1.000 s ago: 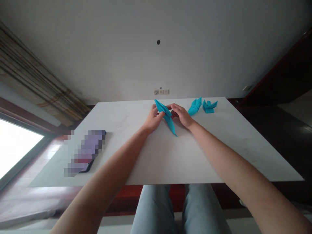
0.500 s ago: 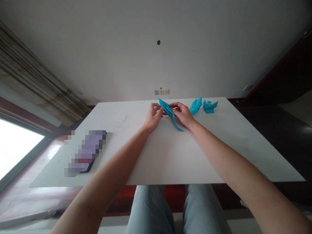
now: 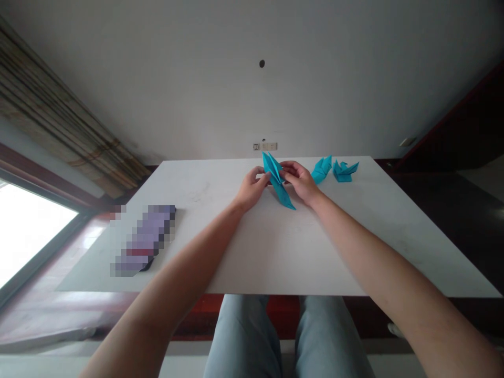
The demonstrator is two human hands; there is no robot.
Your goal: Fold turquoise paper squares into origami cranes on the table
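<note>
Fingers of left hand and right hand grip folded teal paper.

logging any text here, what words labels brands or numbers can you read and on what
None readable: the pixelated object on the table at left is blurred past reading, the wall socket panel is too small to read, and the blue folded paper shows no print.

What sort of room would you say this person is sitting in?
Probably an ordinary indoor room, perhaps an office or study: a large white table, wall power sockets behind it, and a curtained window to the left.
</note>
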